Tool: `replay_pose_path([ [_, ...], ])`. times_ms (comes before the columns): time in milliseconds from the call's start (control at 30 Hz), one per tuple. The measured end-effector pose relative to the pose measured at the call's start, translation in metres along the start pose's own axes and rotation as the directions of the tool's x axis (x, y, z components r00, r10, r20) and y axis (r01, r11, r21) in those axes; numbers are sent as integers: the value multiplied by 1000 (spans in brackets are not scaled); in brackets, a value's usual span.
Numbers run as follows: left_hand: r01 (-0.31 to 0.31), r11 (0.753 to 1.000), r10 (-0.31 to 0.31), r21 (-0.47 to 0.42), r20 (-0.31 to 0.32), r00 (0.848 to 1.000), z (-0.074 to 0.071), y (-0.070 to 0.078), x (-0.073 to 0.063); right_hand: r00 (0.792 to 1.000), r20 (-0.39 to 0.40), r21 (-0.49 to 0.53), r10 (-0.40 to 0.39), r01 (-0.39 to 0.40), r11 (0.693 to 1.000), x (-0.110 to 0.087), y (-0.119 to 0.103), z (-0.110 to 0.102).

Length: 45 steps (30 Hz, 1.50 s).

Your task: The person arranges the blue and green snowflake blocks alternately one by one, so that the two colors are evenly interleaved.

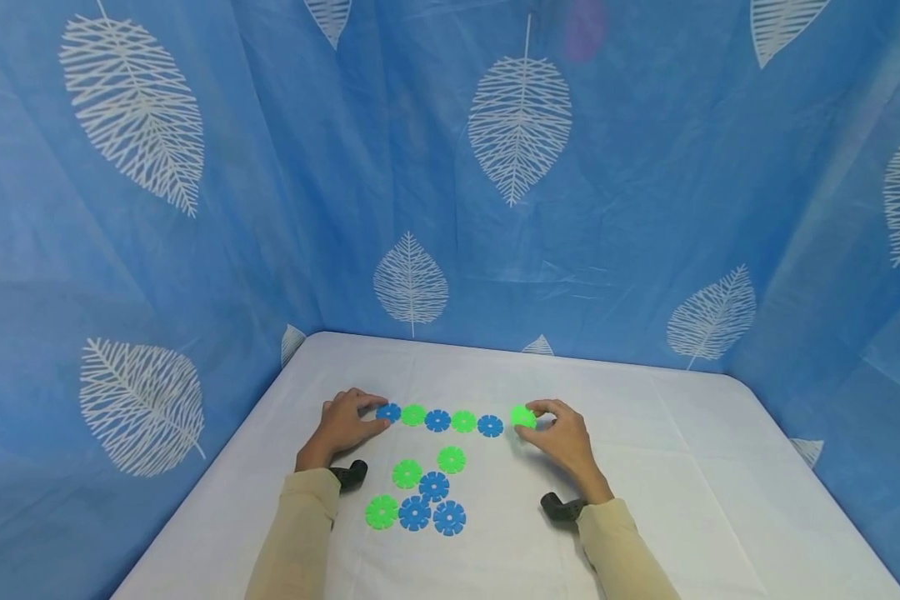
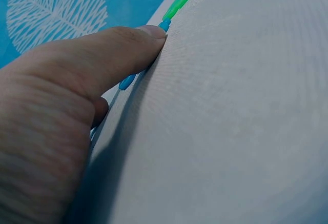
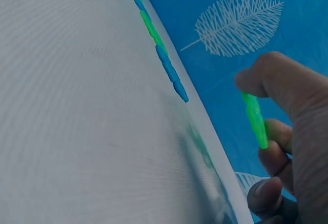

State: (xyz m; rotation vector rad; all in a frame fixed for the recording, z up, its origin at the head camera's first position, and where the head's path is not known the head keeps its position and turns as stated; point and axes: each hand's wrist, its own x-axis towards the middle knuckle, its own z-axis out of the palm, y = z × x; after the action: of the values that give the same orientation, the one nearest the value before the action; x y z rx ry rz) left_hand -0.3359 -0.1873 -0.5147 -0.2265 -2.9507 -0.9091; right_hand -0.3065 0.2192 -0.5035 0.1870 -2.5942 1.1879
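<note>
A row of notched plastic discs lies flat on the white table, blue and green by turns. At its left end my left hand point(image 1: 348, 422) pinches a blue disc point(image 1: 389, 412) between thumb and fingers. Rightward follow a green disc point(image 1: 413, 415), a blue disc point(image 1: 437, 421), a green disc point(image 1: 463, 422) and another blue disc point(image 1: 491, 426). My right hand point(image 1: 562, 435) holds a green disc point(image 1: 523, 417) by its edges, just past the row's right end. In the right wrist view this held green disc point(image 3: 255, 121) is raised above the table, apart from the row.
Nearer me, between my forearms, lie three loose green discs point(image 1: 382, 512) and three loose blue discs point(image 1: 449, 517). The table point(image 1: 690, 500) has a white cloth. Blue leaf-patterned curtains point(image 1: 615, 233) stand at the back and sides. A black wrist device point(image 1: 562, 507) sits on each arm.
</note>
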Motion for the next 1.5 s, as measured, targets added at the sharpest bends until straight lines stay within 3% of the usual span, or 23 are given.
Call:
replay_pose_path([
  [167,4,1000,-4,-6,0,1000,1,2,-1,996,58,-45,74,-71,996,0,2,-1],
  [300,3,1000,-3,-10,-6,1000,2,1,0,993,77,-86,89,-82,993,0,3,0],
  [700,-9,1000,9,-7,-13,1000,2,-1,-1,994,106,-220,37,-13,975,-1,6,6],
  [1100,-7,1000,7,-18,-14,1000,-1,4,-3,984,165,-226,62,-23,974,0,7,5],
  [1500,6,1000,-6,-24,-8,1000,-1,4,-3,984,170,-239,49,-7,971,-1,8,5],
])
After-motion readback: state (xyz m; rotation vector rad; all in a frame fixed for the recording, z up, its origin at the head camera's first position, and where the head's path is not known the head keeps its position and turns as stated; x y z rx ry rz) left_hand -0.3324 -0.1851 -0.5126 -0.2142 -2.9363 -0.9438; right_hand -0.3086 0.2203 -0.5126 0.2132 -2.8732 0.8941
